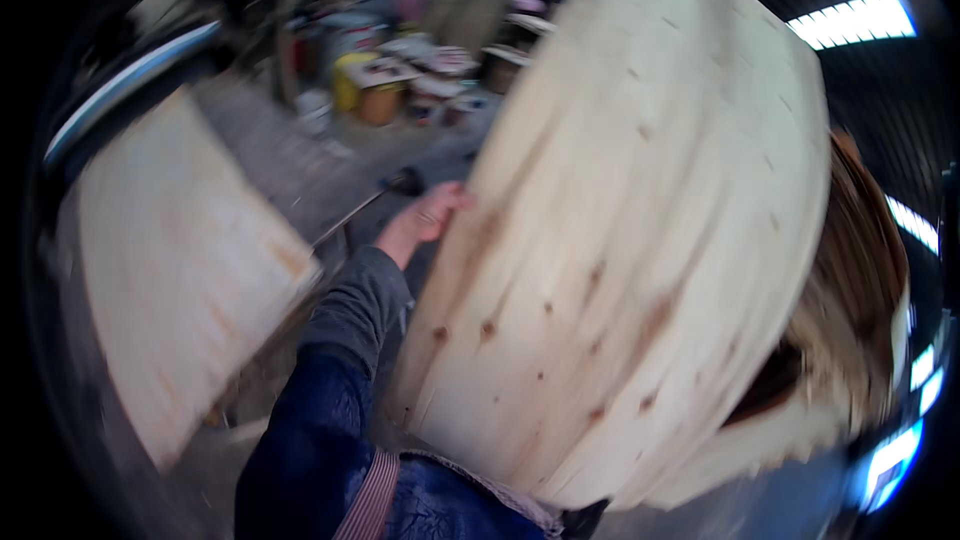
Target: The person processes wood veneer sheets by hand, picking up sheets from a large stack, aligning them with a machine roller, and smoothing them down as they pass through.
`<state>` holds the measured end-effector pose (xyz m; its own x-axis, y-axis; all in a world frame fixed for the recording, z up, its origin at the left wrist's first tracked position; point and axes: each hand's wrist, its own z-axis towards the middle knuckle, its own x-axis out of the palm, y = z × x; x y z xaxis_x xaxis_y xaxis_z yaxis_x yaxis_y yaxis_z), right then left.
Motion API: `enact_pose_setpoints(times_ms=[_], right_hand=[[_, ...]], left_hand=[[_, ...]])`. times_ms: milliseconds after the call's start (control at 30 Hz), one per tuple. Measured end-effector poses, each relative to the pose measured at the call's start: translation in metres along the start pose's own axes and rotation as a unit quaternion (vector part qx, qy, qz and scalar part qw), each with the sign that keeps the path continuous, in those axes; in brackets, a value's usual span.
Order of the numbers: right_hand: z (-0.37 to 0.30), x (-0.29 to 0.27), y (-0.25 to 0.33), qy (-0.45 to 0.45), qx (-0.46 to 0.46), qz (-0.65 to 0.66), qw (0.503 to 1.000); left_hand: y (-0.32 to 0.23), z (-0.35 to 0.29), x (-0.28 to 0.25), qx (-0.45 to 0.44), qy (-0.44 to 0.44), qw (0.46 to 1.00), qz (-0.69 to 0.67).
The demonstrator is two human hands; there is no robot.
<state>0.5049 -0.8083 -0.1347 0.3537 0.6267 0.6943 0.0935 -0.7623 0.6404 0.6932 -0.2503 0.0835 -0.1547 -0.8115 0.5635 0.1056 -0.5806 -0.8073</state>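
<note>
A large pale sheet of wood veneer (640, 220), with brown knots and streaks, stands tilted up in front of me and bows toward its edges. My left hand (430, 215) is closed on its left edge, the arm stretched out in a blue sleeve with a grey cuff. Nothing of my right hand shows; the sheet covers the area on that side. A small dark patch at the sheet's bottom edge is too unclear to name. The picture is smeared by motion.
Another pale wood sheet (185, 270) lies on a raised support at the left. Stacked brown veneer (850, 300) rises behind the held sheet at the right. Buckets and tubs (380, 90) crowd the floor at the back. Lit panels (855, 22) show at the upper right.
</note>
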Motion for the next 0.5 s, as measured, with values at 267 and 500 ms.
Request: enact_pose_setpoints(times_ms=[267,500], right_hand=[[0.069,0.011,-0.002,0.033,0.127,-0.11,0.985],[0.073,0.013,0.006,0.084,0.186,-0.129,0.97]], left_hand=[[0.11,-0.155,0.055,0.066,-0.167,0.983,0.032],[0.088,-0.255,0.131,0.118,-0.294,0.942,0.115]])
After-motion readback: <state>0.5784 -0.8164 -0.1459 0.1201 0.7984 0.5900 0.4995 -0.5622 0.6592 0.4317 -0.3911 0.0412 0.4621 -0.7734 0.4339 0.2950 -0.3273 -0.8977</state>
